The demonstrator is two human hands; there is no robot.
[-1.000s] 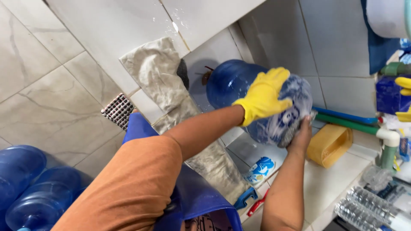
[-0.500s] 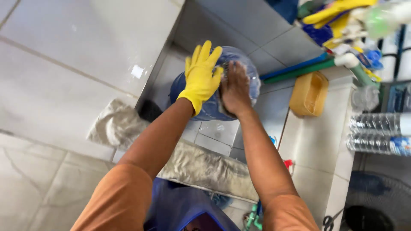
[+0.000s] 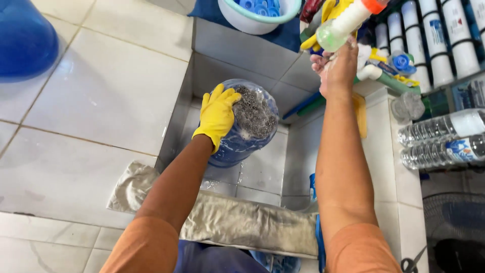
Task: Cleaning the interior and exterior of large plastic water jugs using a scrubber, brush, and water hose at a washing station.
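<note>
Grey cloth [image 3: 237,222] drapes over the tiled basin's near rim, at 6 o'clock, between the two forearms. Just past it, left hand [image 3: 218,115] in a yellow glove lies flat, fingers spread, on the side of a blue jug [image 3: 237,146] that stands in the sunken tiled basin [image 3: 262,167] at frame centre; palm presses against it, not clenched. A steel scrubber [image 3: 255,117] sits on the jug's wet top, touching the glove's fingers at their 3 o'clock side. Right hand [image 3: 336,71], bare, is raised at 1 o'clock and grasps a clear squeeze bottle [image 3: 343,25] with an orange cap, tilted up-right; fingers closed around its lower end. Yellow sponge [image 3: 359,114] lies on the ledge just beside the right wrist. At 3 o'clock small water bottles [image 3: 444,136] lie on their sides. Far, at 12 o'clock, a white bowl [image 3: 252,20] holds blue caps. Another blue jug [image 3: 25,40] stands at 10 o'clock on the floor, well apart.
</note>
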